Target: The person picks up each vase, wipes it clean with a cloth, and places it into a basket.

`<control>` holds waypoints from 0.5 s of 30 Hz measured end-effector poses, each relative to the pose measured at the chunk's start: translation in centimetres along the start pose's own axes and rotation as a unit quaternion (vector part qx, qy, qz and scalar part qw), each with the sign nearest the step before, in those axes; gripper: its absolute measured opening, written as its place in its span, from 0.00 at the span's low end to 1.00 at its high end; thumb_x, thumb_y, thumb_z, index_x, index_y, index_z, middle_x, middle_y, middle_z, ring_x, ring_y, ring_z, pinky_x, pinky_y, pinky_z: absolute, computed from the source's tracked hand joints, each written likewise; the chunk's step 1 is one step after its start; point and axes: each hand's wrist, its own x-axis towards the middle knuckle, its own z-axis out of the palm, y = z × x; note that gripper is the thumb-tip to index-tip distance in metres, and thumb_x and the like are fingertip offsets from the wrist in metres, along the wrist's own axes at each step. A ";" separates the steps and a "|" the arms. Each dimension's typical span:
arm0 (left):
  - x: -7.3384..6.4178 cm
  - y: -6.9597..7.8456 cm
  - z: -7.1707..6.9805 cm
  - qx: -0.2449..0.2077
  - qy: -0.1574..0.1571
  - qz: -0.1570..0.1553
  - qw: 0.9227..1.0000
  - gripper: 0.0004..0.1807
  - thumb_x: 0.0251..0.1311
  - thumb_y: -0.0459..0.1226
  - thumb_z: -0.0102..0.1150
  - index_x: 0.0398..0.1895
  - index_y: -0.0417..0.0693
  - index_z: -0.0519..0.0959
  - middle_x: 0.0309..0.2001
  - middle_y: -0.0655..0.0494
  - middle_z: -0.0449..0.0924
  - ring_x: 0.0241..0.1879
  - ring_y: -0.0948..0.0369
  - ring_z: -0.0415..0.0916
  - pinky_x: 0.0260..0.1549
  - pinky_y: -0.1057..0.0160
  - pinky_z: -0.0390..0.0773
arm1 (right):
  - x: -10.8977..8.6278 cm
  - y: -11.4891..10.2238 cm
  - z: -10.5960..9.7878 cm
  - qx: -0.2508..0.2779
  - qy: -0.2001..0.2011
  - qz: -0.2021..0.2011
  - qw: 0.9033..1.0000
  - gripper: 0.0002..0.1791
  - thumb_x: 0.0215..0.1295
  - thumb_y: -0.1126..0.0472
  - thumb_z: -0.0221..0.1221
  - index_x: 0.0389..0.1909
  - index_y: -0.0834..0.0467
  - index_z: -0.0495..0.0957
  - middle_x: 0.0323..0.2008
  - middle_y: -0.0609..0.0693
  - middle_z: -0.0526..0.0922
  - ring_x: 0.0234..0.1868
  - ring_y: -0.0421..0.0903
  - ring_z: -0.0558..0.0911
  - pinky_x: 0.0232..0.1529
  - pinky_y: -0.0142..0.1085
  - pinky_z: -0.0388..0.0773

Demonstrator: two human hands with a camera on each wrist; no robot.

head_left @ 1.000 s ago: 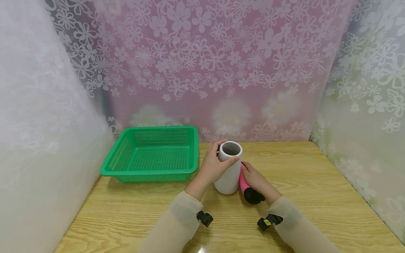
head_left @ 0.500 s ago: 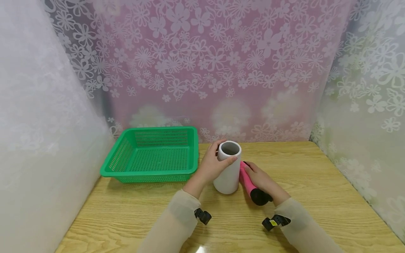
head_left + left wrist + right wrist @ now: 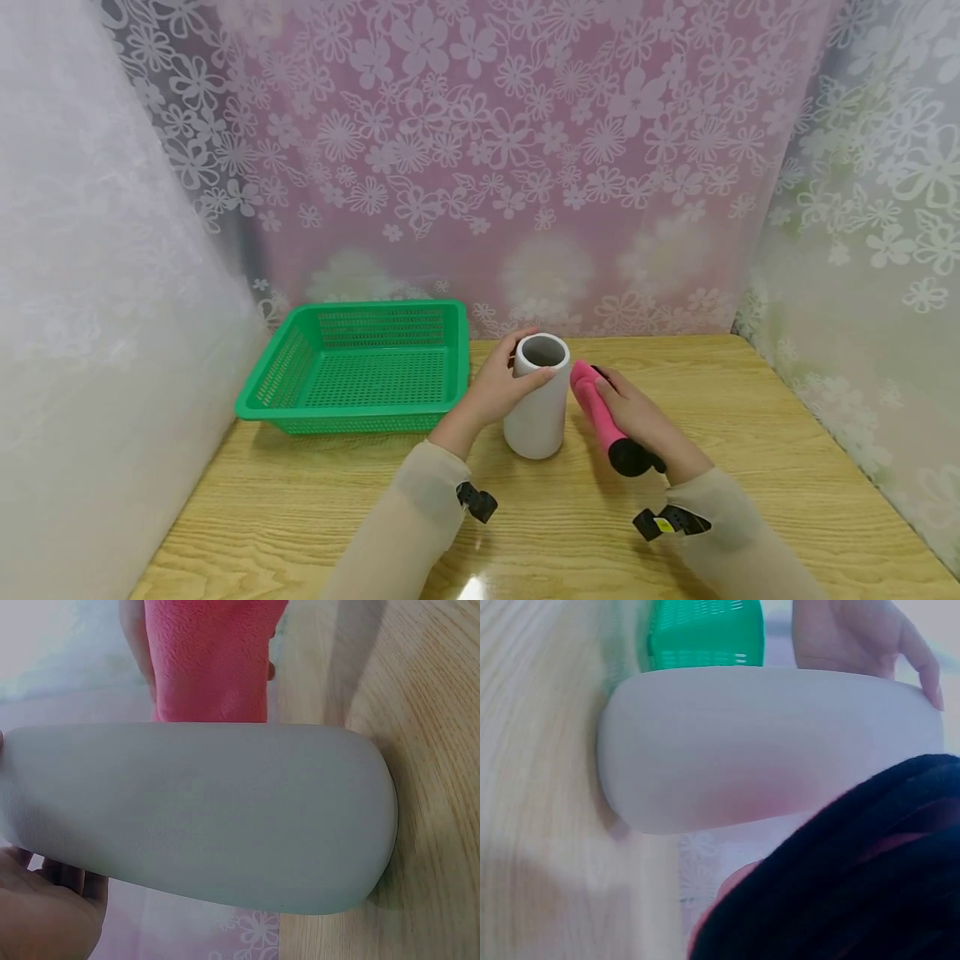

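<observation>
Shifted up and away from the white vase (image 3: pixel 534 417) since a second ago, the right hand (image 3: pixel 637 412) takes the pink plush bundle (image 3: pixel 600 412) along. Over the wood-grained counter (image 3: pixel 750 433), both sleeved arms (image 3: pixel 420 517) reach forward, angled in toward each other. From where I stand, the green basket (image 3: pixel 352 411) sits to the left, and the vase stands upright on the counter, right of it. The left hand (image 3: pixel 501 387) wraps the vase near its rim, thumb in front, fingers behind. The right hand grips the bundle just beside the vase, its black end (image 3: pixel 627 458) toward the person.
</observation>
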 end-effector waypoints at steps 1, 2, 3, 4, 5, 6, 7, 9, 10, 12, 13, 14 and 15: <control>0.0 0.0 0.0 -0.003 -0.003 0.000 1.000 0.37 0.64 0.49 0.66 0.74 0.62 0.63 0.64 0.59 0.69 0.63 0.55 0.69 0.58 0.47 0.73 | -0.1 -0.1 -0.1 0.004 -0.001 0.003 1.000 0.37 0.81 0.41 0.35 0.78 0.63 0.48 0.70 0.70 0.61 0.62 0.64 0.68 0.63 0.60 0.64; 0.1 0.0 0.0 -0.006 -0.007 0.002 1.000 0.37 0.64 0.49 0.66 0.75 0.61 0.63 0.64 0.58 0.69 0.63 0.55 0.69 0.59 0.47 0.72 | -0.2 -0.2 -0.2 0.008 -0.003 0.004 1.000 0.38 0.81 0.41 0.35 0.79 0.62 0.47 0.71 0.70 0.60 0.63 0.65 0.67 0.64 0.61 0.62; 0.1 0.0 -0.1 -0.008 -0.010 0.002 1.000 0.37 0.64 0.48 0.65 0.75 0.61 0.62 0.65 0.58 0.69 0.63 0.56 0.70 0.59 0.47 0.72 | -0.3 -0.3 -0.3 0.009 -0.003 0.003 1.000 0.38 0.81 0.40 0.34 0.79 0.62 0.46 0.72 0.70 0.58 0.65 0.66 0.66 0.65 0.62 0.60; 0.2 0.1 -0.1 -0.010 -0.013 0.001 1.000 0.37 0.65 0.48 0.65 0.75 0.60 0.62 0.65 0.57 0.69 0.63 0.56 0.70 0.59 0.47 0.72 | -0.5 -0.4 -0.5 0.008 -0.001 0.003 1.000 0.39 0.81 0.40 0.34 0.79 0.62 0.46 0.72 0.70 0.57 0.67 0.67 0.64 0.66 0.64 0.58; 0.2 0.2 -0.1 -0.011 -0.017 0.001 1.000 0.37 0.65 0.47 0.65 0.75 0.60 0.62 0.65 0.57 0.69 0.63 0.56 0.70 0.60 0.47 0.72 | -0.6 -0.6 -0.6 0.008 -0.001 0.001 1.000 0.39 0.80 0.39 0.34 0.79 0.62 0.46 0.73 0.71 0.56 0.69 0.68 0.62 0.67 0.65 0.56; 0.2 0.3 -0.2 -0.012 -0.019 0.002 1.000 0.37 0.65 0.47 0.65 0.75 0.59 0.61 0.65 0.56 0.69 0.63 0.56 0.70 0.60 0.47 0.72 | -0.7 -0.7 -0.7 0.009 -0.001 0.001 1.000 0.39 0.80 0.39 0.34 0.79 0.62 0.46 0.73 0.71 0.55 0.70 0.69 0.61 0.68 0.65 0.55; 0.2 0.4 -0.2 -0.014 -0.022 0.002 1.000 0.37 0.66 0.46 0.64 0.75 0.58 0.61 0.65 0.55 0.69 0.64 0.55 0.70 0.60 0.47 0.72 | -0.7 -0.8 -0.8 0.010 0.000 -0.001 1.000 0.40 0.80 0.39 0.34 0.79 0.63 0.45 0.73 0.71 0.55 0.70 0.70 0.60 0.68 0.65 0.54; 0.2 0.6 -0.3 -0.015 -0.025 0.002 1.000 0.37 0.66 0.46 0.64 0.76 0.57 0.60 0.66 0.54 0.69 0.64 0.54 0.69 0.60 0.46 0.72 | -0.9 -1.0 -1.0 0.010 0.003 -0.005 1.000 0.40 0.80 0.38 0.34 0.79 0.62 0.46 0.73 0.71 0.55 0.71 0.70 0.59 0.68 0.66 0.54; 0.2 0.6 -0.3 -0.015 -0.026 0.001 1.000 0.37 0.66 0.46 0.64 0.76 0.56 0.60 0.66 0.53 0.69 0.64 0.53 0.69 0.60 0.45 0.71 | -1.0 -1.1 -1.1 0.013 0.003 -0.006 1.000 0.40 0.80 0.38 0.34 0.79 0.62 0.46 0.73 0.70 0.55 0.71 0.70 0.60 0.68 0.66 0.54; 0.1 0.6 -0.4 -0.013 -0.023 0.000 1.000 0.38 0.66 0.46 0.64 0.77 0.55 0.59 0.67 0.53 0.68 0.66 0.52 0.67 0.61 0.44 0.70 | -1.2 -1.3 -1.2 0.017 0.004 -0.009 1.000 0.40 0.80 0.38 0.34 0.79 0.61 0.46 0.74 0.70 0.55 0.71 0.69 0.59 0.68 0.66 0.54; 0.1 0.6 -0.4 -0.013 -0.021 -0.002 1.000 0.39 0.66 0.46 0.64 0.77 0.55 0.58 0.68 0.53 0.67 0.67 0.52 0.66 0.62 0.44 0.69 | -1.2 -1.3 -1.3 0.018 0.005 -0.010 1.000 0.40 0.80 0.38 0.34 0.79 0.61 0.46 0.74 0.70 0.55 0.71 0.69 0.59 0.68 0.66 0.54; 0.0 0.6 -0.4 -0.012 -0.017 -0.004 1.000 0.40 0.66 0.46 0.64 0.77 0.56 0.58 0.69 0.54 0.66 0.68 0.53 0.65 0.64 0.45 0.67 | -1.3 -1.3 -1.4 0.016 0.007 -0.012 1.000 0.40 0.80 0.38 0.33 0.79 0.61 0.46 0.74 0.70 0.55 0.70 0.69 0.60 0.67 0.66 0.55; -0.1 0.6 -0.3 -0.011 -0.013 -0.006 1.000 0.41 0.65 0.47 0.65 0.78 0.56 0.57 0.70 0.54 0.66 0.70 0.53 0.64 0.65 0.45 0.66 | -1.4 -1.4 -1.5 0.014 0.010 -0.014 1.000 0.40 0.80 0.38 0.33 0.79 0.61 0.46 0.74 0.70 0.55 0.70 0.69 0.60 0.67 0.66 0.55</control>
